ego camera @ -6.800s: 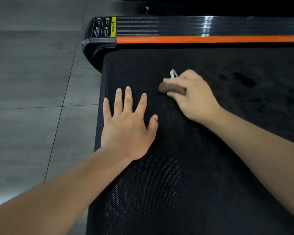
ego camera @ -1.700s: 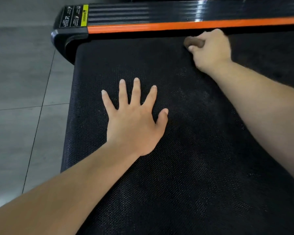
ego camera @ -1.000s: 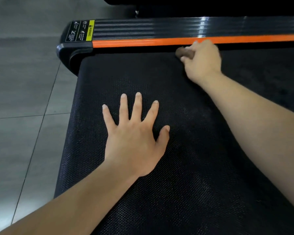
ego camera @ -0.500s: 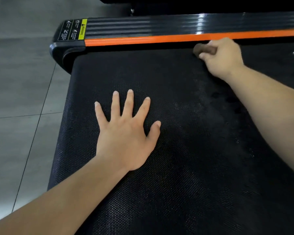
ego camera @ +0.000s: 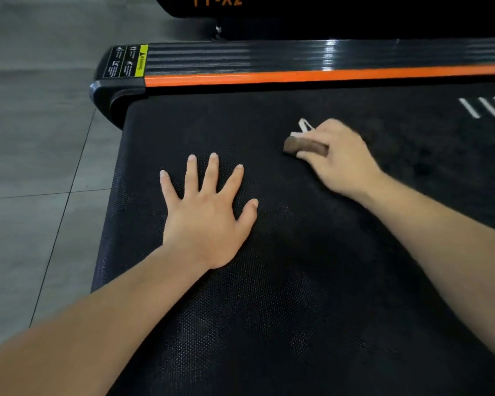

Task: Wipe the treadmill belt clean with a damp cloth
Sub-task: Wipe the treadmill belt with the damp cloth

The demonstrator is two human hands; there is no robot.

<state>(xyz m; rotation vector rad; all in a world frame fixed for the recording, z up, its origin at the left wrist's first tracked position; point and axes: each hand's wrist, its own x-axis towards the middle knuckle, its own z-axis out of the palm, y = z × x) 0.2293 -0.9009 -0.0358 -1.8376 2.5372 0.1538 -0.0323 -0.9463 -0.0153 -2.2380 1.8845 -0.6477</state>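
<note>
The black textured treadmill belt [ego camera: 283,295] fills most of the view. My left hand [ego camera: 209,212] lies flat on it with fingers spread, palm down. My right hand [ego camera: 340,161] grips a small folded brown cloth [ego camera: 303,146] and presses it against the belt further back. A white tag or loop [ego camera: 305,125] sticks out of the cloth beyond my fingers. Most of the cloth is hidden under my hand. Darker patches mark the belt to the right of that hand.
An orange stripe [ego camera: 326,76] and a ribbed black side rail [ego camera: 269,57] border the belt's far side. A yellow warning label [ego camera: 142,61] sits at the rail's left end. Grey floor tiles [ego camera: 35,155] lie to the left. White stripes [ego camera: 486,105] mark the belt at right.
My right hand has pulled the cloth back from the orange rail toward me, onto the middle of the belt. The white tag now shows. My left hand stays flat in place.
</note>
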